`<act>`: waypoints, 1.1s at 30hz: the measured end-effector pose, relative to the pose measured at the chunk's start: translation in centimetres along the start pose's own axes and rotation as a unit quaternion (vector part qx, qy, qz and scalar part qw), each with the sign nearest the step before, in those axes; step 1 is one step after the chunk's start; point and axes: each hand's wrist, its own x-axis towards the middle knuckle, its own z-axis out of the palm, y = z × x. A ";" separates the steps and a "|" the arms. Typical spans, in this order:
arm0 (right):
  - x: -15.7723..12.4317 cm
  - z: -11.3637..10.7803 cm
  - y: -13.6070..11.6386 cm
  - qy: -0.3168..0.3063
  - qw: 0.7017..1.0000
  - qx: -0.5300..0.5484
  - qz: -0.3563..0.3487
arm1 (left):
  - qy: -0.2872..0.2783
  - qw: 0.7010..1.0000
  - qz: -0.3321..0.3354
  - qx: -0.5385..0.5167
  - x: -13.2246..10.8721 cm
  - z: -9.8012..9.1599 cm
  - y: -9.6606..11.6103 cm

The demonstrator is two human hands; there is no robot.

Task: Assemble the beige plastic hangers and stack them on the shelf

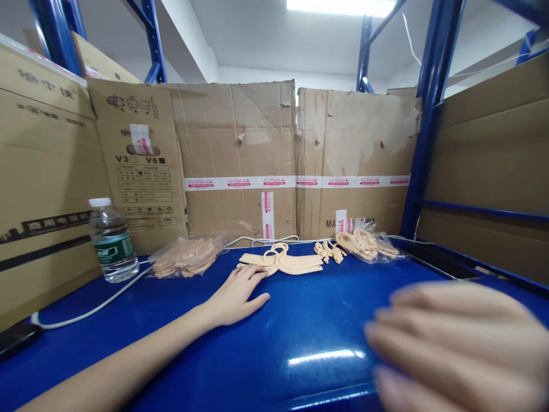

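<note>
My left hand (237,293) lies on the blue tabletop with its fingers stretched forward and the thumb apart. Its fingertips reach the near left edge of a group of flat, beige strap-like pieces with curved loops (298,263); whether they press on them cannot be made out. Close to the camera at the lower right, my right hand (463,343) is raised and smeared by motion, so its fingers and anything in them are unclear. Small curled beige pieces (329,252) lie just right of the flat ones.
Clear plastic bags of beige pieces lie at the left (189,257) and right (364,245). A water bottle (112,243) stands at the left by a white cable (94,312). Cardboard boxes (235,137) wall the back and sides. A dark flat device (440,260) lies far right.
</note>
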 end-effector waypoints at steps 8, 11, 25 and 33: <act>3.4 8.3 15.8 -0.198 0.957 -0.114 0.176 | 0.048 0.996 -0.068 0.045 0.3 0.3 0.5; 0.8 9.9 18.0 -0.239 0.947 -0.108 0.186 | 0.056 0.992 -0.096 0.056 0.4 0.4 0.4; -0.3 11.0 18.7 -0.255 0.952 -0.083 0.147 | 0.039 0.996 -0.077 0.005 0.8 0.9 -0.6; -0.7 11.2 19.4 -0.203 0.966 -0.061 0.149 | 0.072 0.995 -0.071 -0.024 1.0 1.6 -1.8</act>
